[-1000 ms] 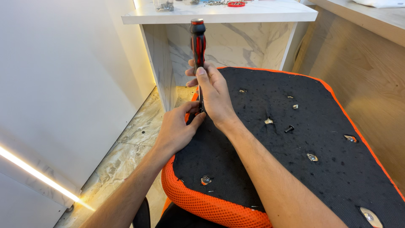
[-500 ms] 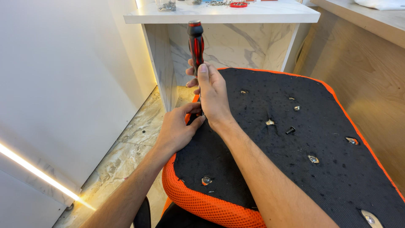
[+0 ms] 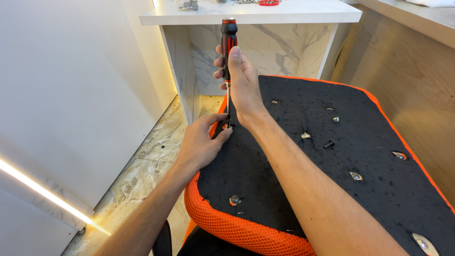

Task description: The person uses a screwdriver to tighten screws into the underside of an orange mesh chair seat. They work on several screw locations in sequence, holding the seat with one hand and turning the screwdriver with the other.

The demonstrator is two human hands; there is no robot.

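Screwdriver (image 3: 229, 35) up top at twelve o'clock, one of them, black handle with red stripes and a red cap, standing upright over the near-left corner of the seat base (image 3: 379, 156). The right hand (image 3: 241, 78) is wrapped tight around the handle, fingers curled round the far side, thumb lying straight up the near side. The thin steel shaft (image 3: 228, 106) drops straight down from that fist, its tip landing right at the seat's left edge, beside the orange rim (image 3: 222, 220).

Down at the tip, the left hand (image 3: 201, 144) sits at about nine o'clock from the shaft, palm flat on the black fabric, thumb and forefinger pinched in close around the tip. Whether a screw sits between those fingertips, I cannot tell; the fingers cover the spot.

Across the black underside, count the hardware: one loose black bolt (image 3: 329, 143) lying on its side at three o'clock from the tip, well apart from both hands. One fitting at the near edge, six o'clock, with a bright screw head (image 3: 234, 200). More holes with metal showing run off toward four o'clock: I count at least five, one being the torn hole (image 3: 305, 135) just left of the loose bolt.

Beyond, a white marble-look table (image 3: 265, 14) at twelve o'clock, a few small items on its top, too cropped to count. Marble floor tiles (image 3: 156, 142) at eight o'clock, beside a white wall panel (image 3: 71, 95).
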